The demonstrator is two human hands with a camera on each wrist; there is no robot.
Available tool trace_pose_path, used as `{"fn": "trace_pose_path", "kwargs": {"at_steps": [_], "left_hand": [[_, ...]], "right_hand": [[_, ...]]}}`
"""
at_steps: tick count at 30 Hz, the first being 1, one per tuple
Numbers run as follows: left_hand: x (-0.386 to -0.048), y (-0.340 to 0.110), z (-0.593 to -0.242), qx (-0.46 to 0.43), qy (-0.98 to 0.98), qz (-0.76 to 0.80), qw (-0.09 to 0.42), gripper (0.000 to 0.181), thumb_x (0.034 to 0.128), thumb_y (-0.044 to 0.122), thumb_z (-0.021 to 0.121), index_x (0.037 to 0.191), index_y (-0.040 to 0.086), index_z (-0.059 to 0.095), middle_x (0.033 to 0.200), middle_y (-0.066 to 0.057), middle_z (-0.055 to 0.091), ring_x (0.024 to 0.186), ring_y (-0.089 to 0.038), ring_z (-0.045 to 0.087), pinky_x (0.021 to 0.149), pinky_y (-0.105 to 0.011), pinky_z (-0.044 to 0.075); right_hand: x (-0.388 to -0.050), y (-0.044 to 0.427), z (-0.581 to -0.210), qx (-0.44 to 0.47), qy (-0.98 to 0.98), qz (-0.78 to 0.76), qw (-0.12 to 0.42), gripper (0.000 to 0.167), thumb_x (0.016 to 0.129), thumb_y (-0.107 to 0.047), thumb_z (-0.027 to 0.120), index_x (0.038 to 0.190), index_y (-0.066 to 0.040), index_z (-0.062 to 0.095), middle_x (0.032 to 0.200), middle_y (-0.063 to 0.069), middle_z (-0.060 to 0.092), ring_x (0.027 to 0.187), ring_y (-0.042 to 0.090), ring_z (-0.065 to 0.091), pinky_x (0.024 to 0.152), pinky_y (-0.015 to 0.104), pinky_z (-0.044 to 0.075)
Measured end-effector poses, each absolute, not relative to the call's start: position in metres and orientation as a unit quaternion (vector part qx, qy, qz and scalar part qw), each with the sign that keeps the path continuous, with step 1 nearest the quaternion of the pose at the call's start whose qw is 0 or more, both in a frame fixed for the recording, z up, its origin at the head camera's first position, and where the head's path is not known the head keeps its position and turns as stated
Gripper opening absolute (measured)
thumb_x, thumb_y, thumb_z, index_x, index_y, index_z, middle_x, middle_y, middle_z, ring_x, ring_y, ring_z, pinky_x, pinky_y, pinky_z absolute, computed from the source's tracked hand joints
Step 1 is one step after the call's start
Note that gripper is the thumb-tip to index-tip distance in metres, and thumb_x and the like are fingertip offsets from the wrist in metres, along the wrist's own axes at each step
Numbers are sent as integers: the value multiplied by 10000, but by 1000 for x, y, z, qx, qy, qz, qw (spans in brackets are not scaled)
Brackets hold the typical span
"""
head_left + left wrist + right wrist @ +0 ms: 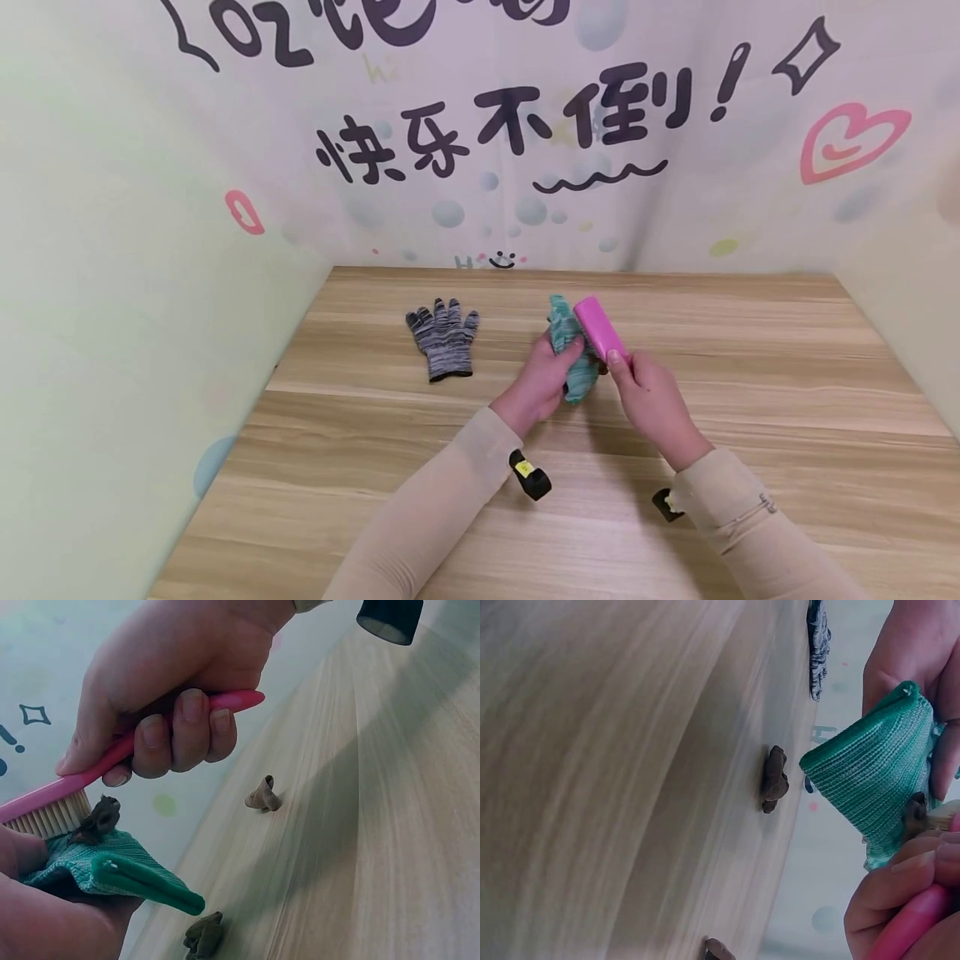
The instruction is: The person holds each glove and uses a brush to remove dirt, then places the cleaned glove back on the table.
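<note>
The left hand grips a green knitted glove above the wooden table, its thumb lying over the fabric. Fingers of the right hand are curled round the handle of a pink brush. In the left wrist view the brush's pale bristles meet the green glove, beside a dark brown crumpled piece on the fabric. That piece also shows in the right wrist view, between the glove and the right hand.
A grey striped glove lies flat on the table, left of the hands. Two brown crumpled pieces lie on the tabletop in the left wrist view. A printed cloth hangs behind the table.
</note>
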State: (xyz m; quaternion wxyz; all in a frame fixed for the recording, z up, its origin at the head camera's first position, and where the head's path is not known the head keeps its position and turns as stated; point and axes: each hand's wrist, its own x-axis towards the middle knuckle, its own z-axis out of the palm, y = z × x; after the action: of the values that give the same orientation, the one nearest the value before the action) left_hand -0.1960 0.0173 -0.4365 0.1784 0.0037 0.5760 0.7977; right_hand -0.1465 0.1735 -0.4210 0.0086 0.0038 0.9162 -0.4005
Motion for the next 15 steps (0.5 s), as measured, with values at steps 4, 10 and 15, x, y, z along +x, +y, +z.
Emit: {"fn": "trace_pose_path", "kwargs": {"at_steps": [4, 10, 15], "left_hand": [[-197, 20, -439, -1, 562, 812, 161, 413, 1065, 154, 483, 1476, 174, 453, 1459, -128, 566, 1343, -304, 545, 1138, -468, 457], [-198, 22, -440, -37, 550, 820, 153, 365, 1063, 177, 484, 1425, 137, 467, 1422, -145, 577, 1310, -297, 559, 1117, -465, 477], [-199, 21, -440, -65, 543, 822, 157, 320, 1064, 201, 484, 1370, 107, 483, 1363, -153, 604, 1249, -275, 597, 1075, -446, 515]], "right_hand": [[-145, 174, -423, 9, 916, -401, 18, 595, 1075, -527, 320, 991, 12, 557, 711, 55, 434, 615, 189, 412, 487, 292, 373], [-143, 175, -427, 0, 918, -396, 15, 609, 1076, -536, 298, 1093, 15, 557, 717, 59, 428, 621, 191, 409, 498, 294, 378], [-142, 175, -429, 1, 916, -399, 25, 627, 1068, -562, 288, 1128, 7, 545, 732, 71, 452, 612, 192, 418, 490, 284, 392]]}}
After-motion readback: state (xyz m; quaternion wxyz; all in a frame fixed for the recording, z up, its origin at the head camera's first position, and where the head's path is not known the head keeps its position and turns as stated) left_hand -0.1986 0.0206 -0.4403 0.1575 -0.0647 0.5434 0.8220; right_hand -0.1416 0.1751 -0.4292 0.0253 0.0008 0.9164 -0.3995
